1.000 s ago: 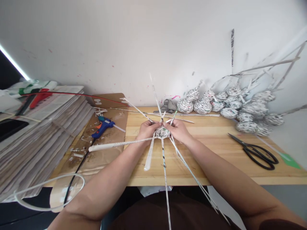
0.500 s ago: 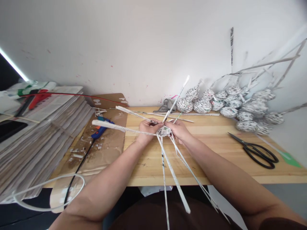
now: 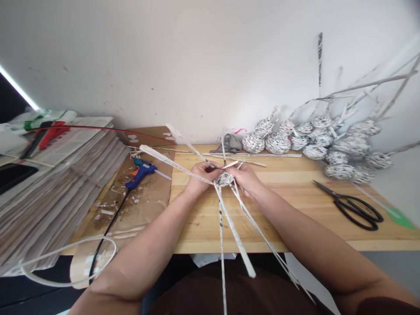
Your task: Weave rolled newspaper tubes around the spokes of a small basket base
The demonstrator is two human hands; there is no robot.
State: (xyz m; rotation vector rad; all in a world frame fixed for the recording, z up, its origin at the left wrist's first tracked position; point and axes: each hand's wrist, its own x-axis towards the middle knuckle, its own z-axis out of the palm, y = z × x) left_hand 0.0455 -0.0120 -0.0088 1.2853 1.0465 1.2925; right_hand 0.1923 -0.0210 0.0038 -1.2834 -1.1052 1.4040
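A small round weave of rolled newspaper strips point(image 3: 225, 179) is held between my hands above the wooden table, with several long paper strips point(image 3: 238, 238) fanning out from it. My left hand point(image 3: 202, 176) grips its left side, fingers curled near the strips that point up and left. On the opposite side, my right hand point(image 3: 243, 176) pinches the upper right rim, thumb on top. A short bent piece of strip shows between the two thumbs. The undersides of both hands and some fingertips are hidden.
Woven paper gourds point(image 3: 278, 143) cluster at the back right. Black scissors point(image 3: 352, 205) lie on the right. A blue glue gun point(image 3: 140, 173) rests on cardboard point(image 3: 144, 214) at left, beside a tall newspaper stack point(image 3: 62, 192). A grey cloth point(image 3: 229, 143) lies by the wall.
The strip that pointed up and right now stands nearly upright. The left-hand strips have swung upward, and a front strip has shifted slightly left. Both hands keep their hold.
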